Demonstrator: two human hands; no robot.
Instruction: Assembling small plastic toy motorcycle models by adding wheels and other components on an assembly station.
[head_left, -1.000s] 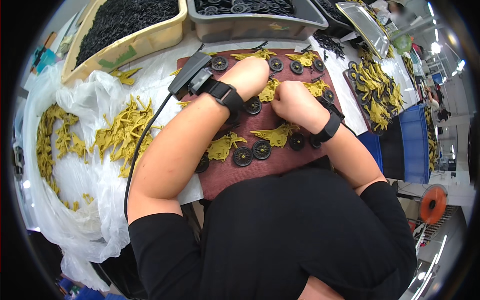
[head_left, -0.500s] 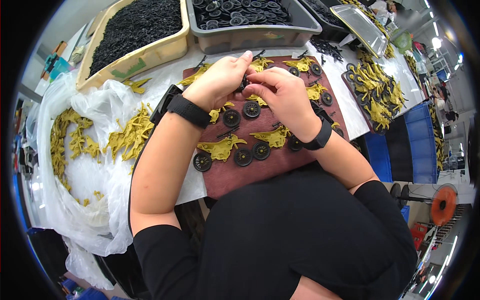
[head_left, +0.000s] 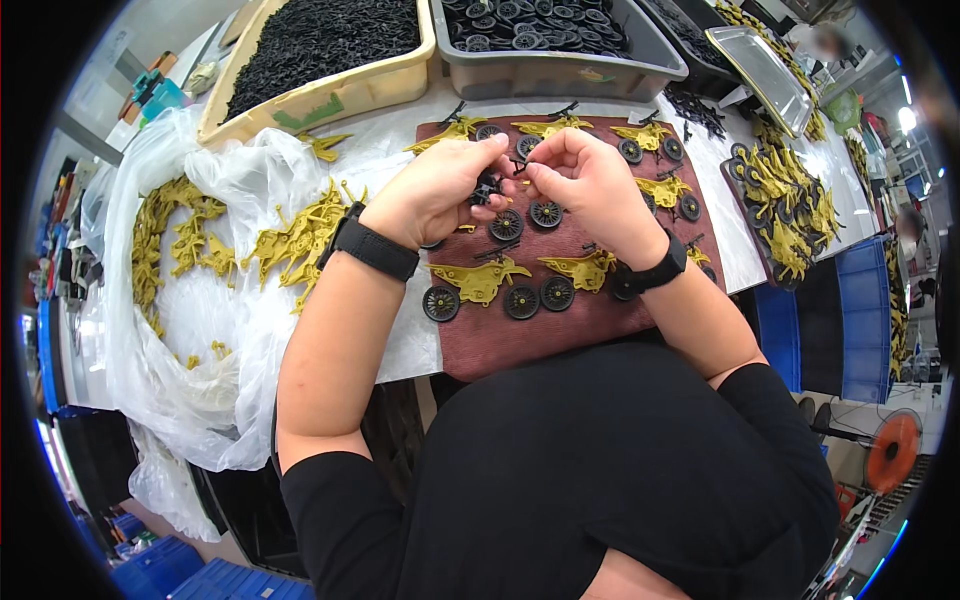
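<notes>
1. Your bare left forearm (head_left: 345, 330) rises steeply from its bent elbow.
2. Your bare left hand's grip (head_left: 435, 185) turns its palm inward, thumb uppermost, fingers curled.
3. Your bare right forearm (head_left: 705, 322) slants up and leftward.
4. Your bare right hand's grip (head_left: 605, 195) shows its back, thumb and forefinger pinched together, near the left grip.

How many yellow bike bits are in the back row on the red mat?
3 in view: a left yellow bit, a middle yellow bit and a right yellow bit. The left hand and right hand cover some mat, so more may hide.
</notes>
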